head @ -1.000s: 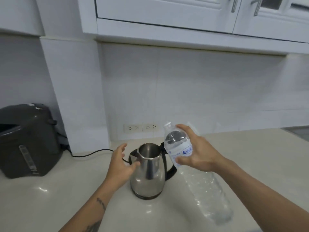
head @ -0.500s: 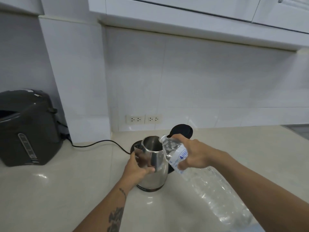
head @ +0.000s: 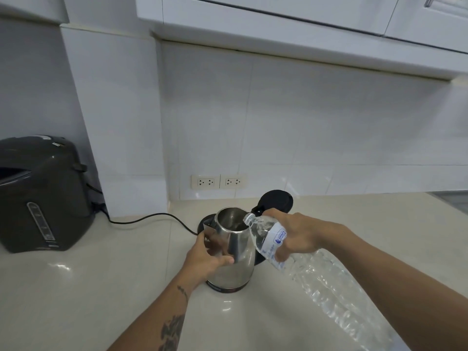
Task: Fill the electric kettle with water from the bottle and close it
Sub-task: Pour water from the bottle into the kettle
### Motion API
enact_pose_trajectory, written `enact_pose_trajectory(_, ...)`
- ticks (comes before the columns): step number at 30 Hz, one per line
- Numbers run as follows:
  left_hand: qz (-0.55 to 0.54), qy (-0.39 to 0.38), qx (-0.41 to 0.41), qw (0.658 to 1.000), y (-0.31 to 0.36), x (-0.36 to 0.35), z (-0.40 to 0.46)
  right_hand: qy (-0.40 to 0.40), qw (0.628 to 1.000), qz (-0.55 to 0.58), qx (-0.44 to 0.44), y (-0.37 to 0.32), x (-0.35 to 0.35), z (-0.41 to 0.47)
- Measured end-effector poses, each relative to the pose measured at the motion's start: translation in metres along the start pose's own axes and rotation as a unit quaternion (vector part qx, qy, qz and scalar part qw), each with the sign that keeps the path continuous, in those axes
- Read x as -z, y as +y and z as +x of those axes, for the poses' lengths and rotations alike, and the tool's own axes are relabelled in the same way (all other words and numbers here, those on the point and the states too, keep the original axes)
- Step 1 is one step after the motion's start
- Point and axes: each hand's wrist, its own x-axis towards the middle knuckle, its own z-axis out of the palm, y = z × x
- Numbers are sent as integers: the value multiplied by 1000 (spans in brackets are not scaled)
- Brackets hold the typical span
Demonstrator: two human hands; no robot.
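Note:
A steel electric kettle [head: 234, 259] stands on the pale counter, its black lid [head: 276, 200] flipped up behind the open mouth. My left hand [head: 206, 257] grips the kettle's body just below the spout. My right hand [head: 296, 234] holds a large clear water bottle [head: 326, 282] near its neck. The bottle is tilted, and its uncapped mouth rests over the kettle's rim on the right. Water fills the bottle's neck; I cannot make out a stream inside the kettle.
A dark grey hot-water dispenser [head: 40, 196] sits at the left against the wall, and a black cord [head: 152, 219] runs along the counter toward the kettle. Two wall sockets [head: 219, 181] are behind the kettle. White cabinets [head: 304, 19] hang overhead.
My left hand went from hovering beside the kettle to gripping it. My right hand lowered and tilted the bottle until its mouth reached the kettle's rim. The view dipped closer.

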Motion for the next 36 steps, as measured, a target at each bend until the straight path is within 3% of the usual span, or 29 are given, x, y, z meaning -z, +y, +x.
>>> enact_pose_trajectory(36,-4,-18,9,1000,-3,2,0,-11,1000,18,-4,3,2,3)
